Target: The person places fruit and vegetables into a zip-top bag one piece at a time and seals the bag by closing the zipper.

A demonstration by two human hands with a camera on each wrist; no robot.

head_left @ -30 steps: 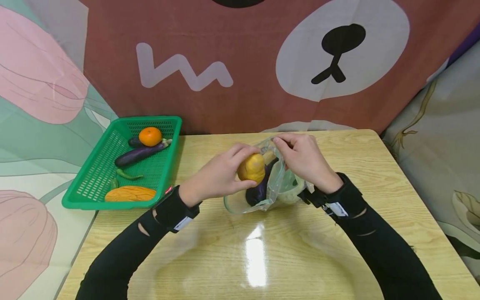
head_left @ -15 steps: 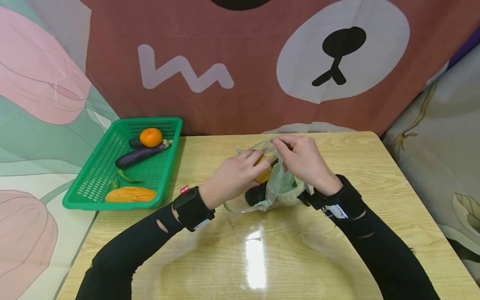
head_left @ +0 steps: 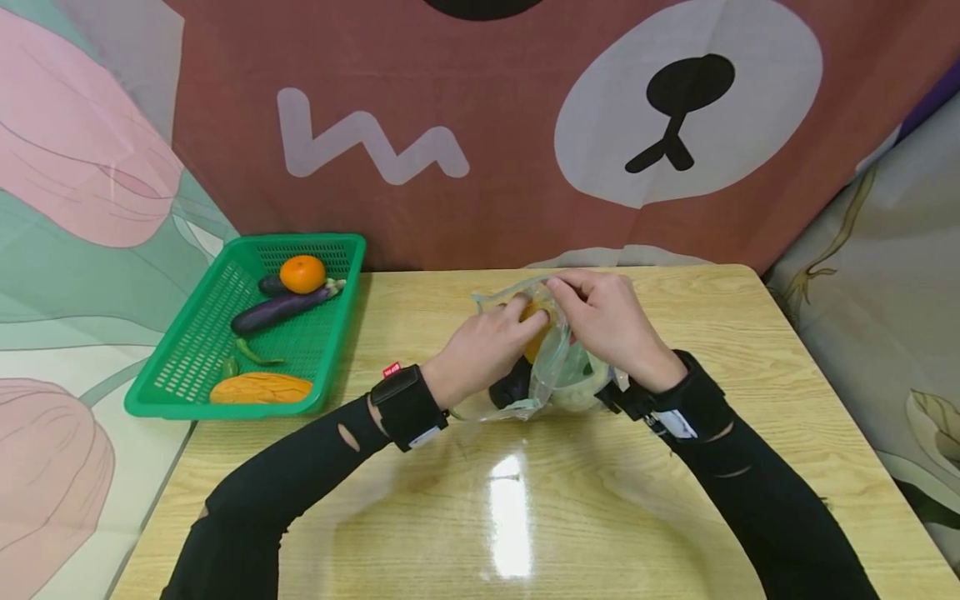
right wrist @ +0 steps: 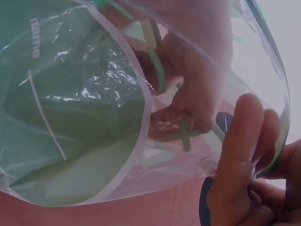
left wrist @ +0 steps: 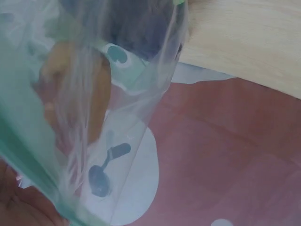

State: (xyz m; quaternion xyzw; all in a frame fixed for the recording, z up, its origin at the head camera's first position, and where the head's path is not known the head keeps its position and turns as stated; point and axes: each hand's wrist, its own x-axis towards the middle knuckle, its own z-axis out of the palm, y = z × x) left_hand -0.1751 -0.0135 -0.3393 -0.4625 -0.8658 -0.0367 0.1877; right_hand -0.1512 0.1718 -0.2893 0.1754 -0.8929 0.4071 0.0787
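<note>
My left hand (head_left: 480,350) reaches into the mouth of a clear, green-tinted plastic bag (head_left: 557,367), its curled fingers on a knobbly yellow fruit (head_left: 537,327) partly hidden behind them. At the rim, my right hand (head_left: 611,321) pinches the plastic between thumb and fingers and holds the bag up. A dark eggplant (head_left: 510,385) lies inside, low on the near side. Through the plastic, the right wrist view shows my left fingers (right wrist: 197,99) and the printed word "name". The left wrist view has a blurred yellow-brown shape (left wrist: 82,89) behind the plastic.
Left on the wooden table (head_left: 420,517) stands a green basket (head_left: 341,333). It holds an orange (head_left: 302,274), a long eggplant (head_left: 273,315), a green chili (head_left: 255,354) and a ridged orange-yellow oblong vegetable (head_left: 261,388). A printed cloth (head_left: 420,67) hangs behind the table.
My left hand has carried the yellow fruit rightward from above the bag's opening into the bag. My right hand has stayed at the rim.
</note>
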